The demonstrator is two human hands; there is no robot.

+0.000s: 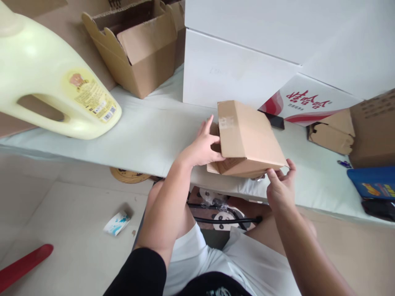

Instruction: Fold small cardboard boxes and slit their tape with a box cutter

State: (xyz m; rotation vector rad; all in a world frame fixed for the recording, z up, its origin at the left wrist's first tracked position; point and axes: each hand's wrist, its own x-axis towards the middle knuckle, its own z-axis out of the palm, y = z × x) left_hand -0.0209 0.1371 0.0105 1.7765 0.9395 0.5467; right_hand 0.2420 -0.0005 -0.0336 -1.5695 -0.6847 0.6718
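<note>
A small brown cardboard box [259, 133] is tilted above the near edge of the cloth-covered table, a strip of clear tape on its left side. My left hand [205, 144] grips its left end, thumb at the lower edge and fingers reaching up behind a flap. At the lower right corner, my right hand [281, 183] pinches the box between thumb and fingers. The underside and the inside of the box are hidden from me. Just behind it lies a dark phone-like object [274, 120], partly covered.
White cartons [231, 70] stack up behind the box. On the left stand a large pale yellow jug [61, 82] and an open cardboard carton [151, 57]. To the right are a flattened cardboard piece [331, 135] and a blue package [372, 183]. The table's front edge runs above my lap.
</note>
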